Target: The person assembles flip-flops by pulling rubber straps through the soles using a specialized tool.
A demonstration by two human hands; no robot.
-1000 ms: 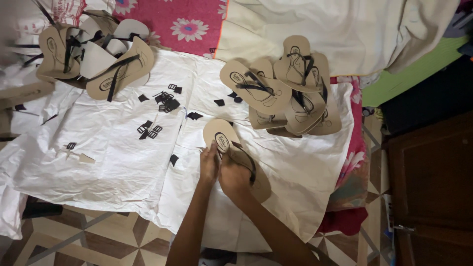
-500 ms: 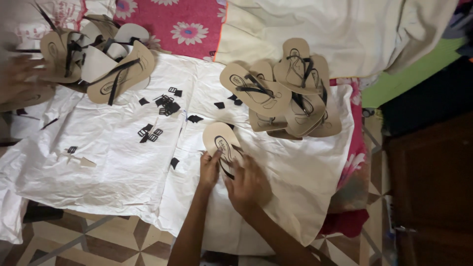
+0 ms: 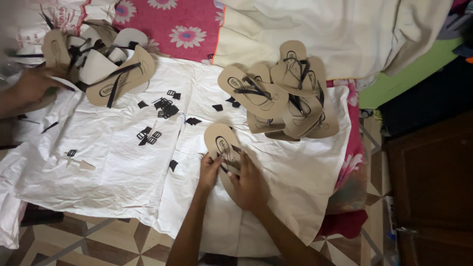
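Both my hands are down on one tan flip-flop sole (image 3: 222, 143) that's lying flat on the white sheet (image 3: 113, 162) spread over the floor. My left hand (image 3: 211, 170) has its grip pinched nearly closed on the sole's near left edge, fingertips curled in on it. My right hand (image 3: 250, 184) lies over the heel end with the fingers spread and pressing down, and there's a bit of black strap (image 3: 230, 165) right between my two hands, under my fingers. Can't tell exactly how much of the strap I've actually got hold of, my fingers cover it.

Just past my fingertips the toe end of the sole sticks out, with a dark oval print on it. Farther out and a bit to the right of my right hand is a pile of finished flip-flops (image 3: 283, 93) with black straps, stacked every which way. Off to the left of my left hand are small black strap pieces (image 3: 162, 108) scattered over the sheet, well apart from my hands. Way out at the far left there's another heap of flip-flops (image 3: 98, 64), and someone else's hand (image 3: 29, 86) is resting beside it. Pink flowered cloth (image 3: 172, 24) is beyond all that.
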